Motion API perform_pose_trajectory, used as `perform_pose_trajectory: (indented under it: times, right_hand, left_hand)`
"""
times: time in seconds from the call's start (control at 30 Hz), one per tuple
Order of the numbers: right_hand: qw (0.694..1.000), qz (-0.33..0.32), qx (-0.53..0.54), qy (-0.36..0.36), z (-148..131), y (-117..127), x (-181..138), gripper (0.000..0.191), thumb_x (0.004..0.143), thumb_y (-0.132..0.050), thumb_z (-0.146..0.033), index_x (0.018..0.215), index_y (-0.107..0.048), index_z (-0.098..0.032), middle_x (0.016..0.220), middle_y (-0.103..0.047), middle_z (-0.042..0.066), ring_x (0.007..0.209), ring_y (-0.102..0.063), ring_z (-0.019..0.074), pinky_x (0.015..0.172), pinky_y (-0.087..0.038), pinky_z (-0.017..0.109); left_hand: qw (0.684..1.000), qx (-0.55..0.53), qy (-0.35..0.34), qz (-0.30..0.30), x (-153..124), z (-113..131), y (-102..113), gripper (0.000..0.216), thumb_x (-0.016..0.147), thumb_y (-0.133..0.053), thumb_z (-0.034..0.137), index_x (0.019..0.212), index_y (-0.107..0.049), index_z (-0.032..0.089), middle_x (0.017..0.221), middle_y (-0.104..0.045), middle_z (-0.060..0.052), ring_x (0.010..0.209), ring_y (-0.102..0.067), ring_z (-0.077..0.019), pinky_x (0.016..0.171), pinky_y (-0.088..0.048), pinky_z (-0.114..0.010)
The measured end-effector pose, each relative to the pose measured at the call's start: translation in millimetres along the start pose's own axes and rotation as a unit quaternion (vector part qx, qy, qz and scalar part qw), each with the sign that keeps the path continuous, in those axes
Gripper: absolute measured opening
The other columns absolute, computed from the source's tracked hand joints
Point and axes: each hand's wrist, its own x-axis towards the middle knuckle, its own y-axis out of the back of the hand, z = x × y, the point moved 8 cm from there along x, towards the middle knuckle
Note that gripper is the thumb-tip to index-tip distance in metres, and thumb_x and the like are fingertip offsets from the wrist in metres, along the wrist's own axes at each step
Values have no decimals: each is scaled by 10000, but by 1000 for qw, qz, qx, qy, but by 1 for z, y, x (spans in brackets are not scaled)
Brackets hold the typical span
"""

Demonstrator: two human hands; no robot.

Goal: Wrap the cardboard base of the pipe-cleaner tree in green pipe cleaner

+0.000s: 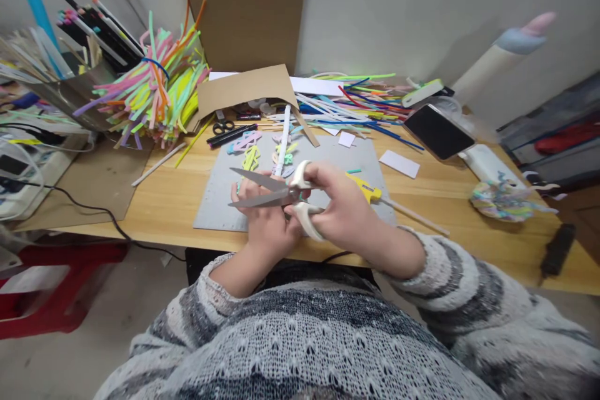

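Scissors (293, 194), white-handled, metal-bladed, gape leftward over the curled left hand (268, 220); right hand (350, 207) grips them, fingers spread; left's hold, cannot tell.

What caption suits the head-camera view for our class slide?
The right hand holds open white-handled scissors by the left hand, over a grey mat.

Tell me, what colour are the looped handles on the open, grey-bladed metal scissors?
The scissors' looped handles are creamy white, seen best in the head view.
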Motion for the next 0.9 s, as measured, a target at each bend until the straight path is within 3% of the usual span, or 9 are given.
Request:
perform_pose_trajectory:
  times: [0.13, 0.33, 0.47, 0.9]
  right_hand:
    - [999, 35, -14, 12, 2, -7, -1, 286, 649, -613, -75, 836, -468, -235, 796, -572, -34, 736, -532, 144, 735, -411, 343]
    - [992, 104, 68, -30, 17, 14, -16, 270, 675, -648, -111, 836, -474, -239, 794, -563, -36, 725, -551, 131, 684, -444, 304]
    - [990, 108, 67, -57, 27, 18, -21, 261, 683, -682, -145, 827, -481, -230, 790, -561, -31, 728, -559, 132, 679, -461, 305]
    - [992, 120, 31, -14, 20, 11, -22, 307, 649, -653, -71, 850, -503, -248, 806, -546, -29, 742, -518, 146, 692, -447, 330]
  left_hand:
    - [1000, -7, 15, 3, 0, -3, -2, 327, 780, -571, 373, 1058, -506, 211, 1204, -498, -139, 1252, -374, -348, 1090, -156, -603]
    - [999, -3, 15, 44, 0, 0, 6, 465, 772, -576, 388, 1167, -410, 206, 1228, -449, -147, 1234, -382, -347, 1081, -167, -594]
    - [999, 7, 9, 47, 1, 3, 6, 466, 757, -595, 378, 1145, -406, 202, 1203, -450, -145, 1208, -399, -341, 1077, -169, -590]
    - [1000, 5, 15, 17, 0, 2, 1, 360, 783, -528, 417, 1068, -441, 215, 1217, -450, -143, 1245, -374, -340, 1099, -128, -590]
